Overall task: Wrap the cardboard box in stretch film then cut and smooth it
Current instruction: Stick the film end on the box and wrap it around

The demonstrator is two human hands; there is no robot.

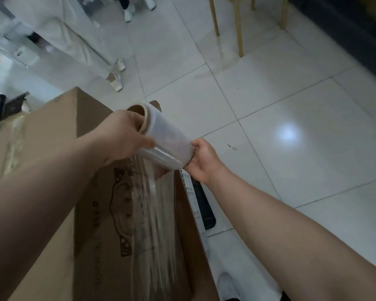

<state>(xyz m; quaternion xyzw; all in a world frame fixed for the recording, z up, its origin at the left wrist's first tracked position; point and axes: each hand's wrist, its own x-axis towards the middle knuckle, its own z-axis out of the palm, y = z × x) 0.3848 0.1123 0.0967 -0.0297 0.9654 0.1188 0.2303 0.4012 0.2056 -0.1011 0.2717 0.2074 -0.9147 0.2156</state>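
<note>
While both hands, left hand point(126, 135) and right hand point(202, 159), curl fingers around the film roll point(167, 137) ends at centre frame, keep the film point(156, 213) taut against the cardboard box point(52, 131).

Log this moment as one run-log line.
phase: wrapping | left hand: grips stretch film roll | right hand: grips roll's other end | film: stretched down cardboard box

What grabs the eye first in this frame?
The stretch film roll at centre, held at its ends by the left hand and right hand. A wrinkled sheet of film runs from it down the printed face of the cardboard box at lower left. Right: glare on the tiled floor.
</note>
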